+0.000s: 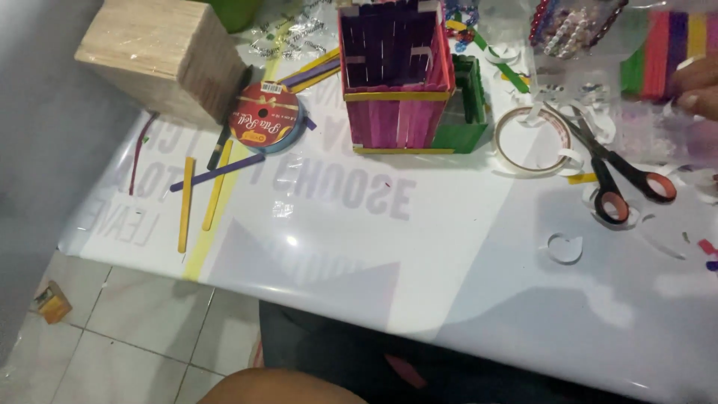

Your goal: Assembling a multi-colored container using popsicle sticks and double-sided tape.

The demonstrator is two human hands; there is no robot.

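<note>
Nearest the camera, glossy white sheeting covers the surface (464,277). At its right edge, a hand (699,86), which one unclear, rests its fingertips on a bundle of coloured craft sticks (662,52); whether the grip is closed cannot be told. Black scissors with orange-lined handles (621,176) lie just beside a clear tape roll (532,141). A purple-and-pink stick box (395,75) stands toward the far edge.

A single head-worn camera looks steeply down and forward over the glossy white surface (464,247), fairly near, with floor tiles (127,337) showing lower left.
</note>
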